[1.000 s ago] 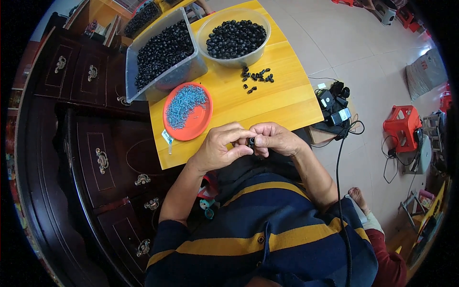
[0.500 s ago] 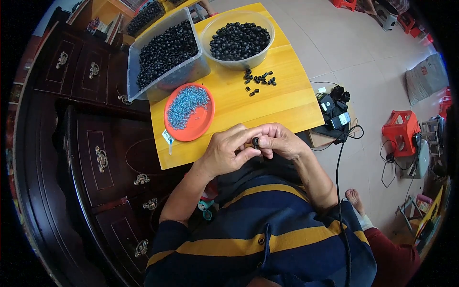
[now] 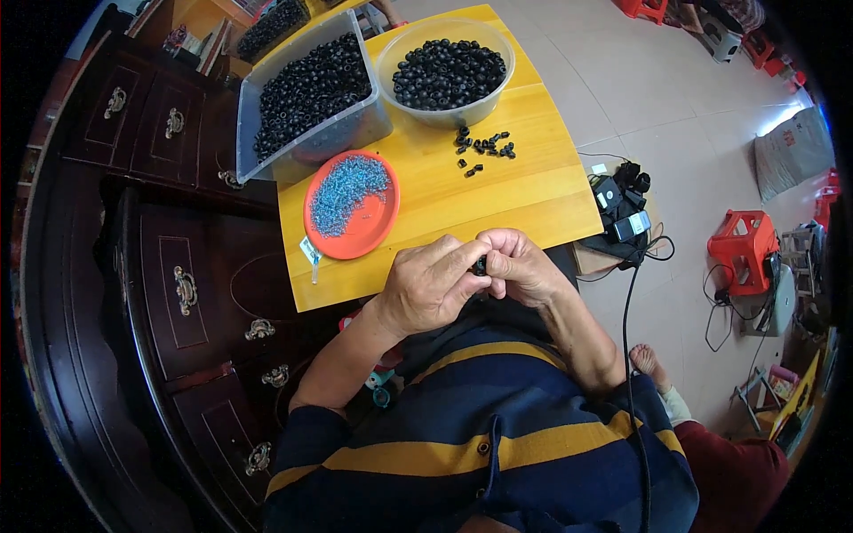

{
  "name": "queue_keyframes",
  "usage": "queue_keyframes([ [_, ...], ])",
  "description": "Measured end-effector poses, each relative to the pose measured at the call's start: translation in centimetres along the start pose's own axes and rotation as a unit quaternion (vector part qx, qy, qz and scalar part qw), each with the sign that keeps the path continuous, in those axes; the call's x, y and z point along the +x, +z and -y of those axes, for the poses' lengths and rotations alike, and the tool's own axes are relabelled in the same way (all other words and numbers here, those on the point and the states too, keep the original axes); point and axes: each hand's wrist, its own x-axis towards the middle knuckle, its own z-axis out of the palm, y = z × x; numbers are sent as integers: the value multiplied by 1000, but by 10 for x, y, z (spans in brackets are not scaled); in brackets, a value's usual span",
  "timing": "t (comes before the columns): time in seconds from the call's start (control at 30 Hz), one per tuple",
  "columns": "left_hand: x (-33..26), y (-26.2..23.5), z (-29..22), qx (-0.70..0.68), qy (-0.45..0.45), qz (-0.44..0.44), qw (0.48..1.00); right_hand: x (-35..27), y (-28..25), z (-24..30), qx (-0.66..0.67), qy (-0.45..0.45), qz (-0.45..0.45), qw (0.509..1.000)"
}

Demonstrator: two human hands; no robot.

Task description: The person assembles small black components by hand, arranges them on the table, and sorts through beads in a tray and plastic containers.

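Yellow wooden counter (image 3: 498,191) edge: both hands' fingers pinch one small black ring-shaped part (image 3: 481,265) between them, left hand (image 3: 433,286) touching right hand (image 3: 520,266).

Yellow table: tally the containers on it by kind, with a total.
Clear rectangular plastic bin of black parts: 1
Clear round plastic bowl of black parts: 1
Orange round plastic dish of small blue pieces: 1
Total: 3 containers on the yellow wooden table.
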Motion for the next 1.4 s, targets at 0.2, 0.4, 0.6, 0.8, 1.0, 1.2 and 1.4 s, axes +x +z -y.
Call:
queue_keyframes([
  [0.2,-3,3,10,-40,-26,-3,999,5,-4,-10,11,-21,-30,999],
  [0.4,-4,5,14,-47,-36,-16,998,8,-2,-3,43,-22,14,999],
  [0.6,-3,4,14,-66,-45,-18,997,8,-4,3,28,-21,27,999],
  [0.8,-5,3,16,-50,-29,-25,998,8,-1,2,17,-10,15,1000],
  [1.0,-3,3,15,-30,-50,-5,998,8,-6,-1,-5,-20,-20,1000],
  [1.2,0,6,15,-15,-37,-7,999,8,-6,-2,17,-39,-47,998],
  [1.4,0,9,17,-44,-60,-1,997,8,-16,-6,38,-28,-38,998],
])
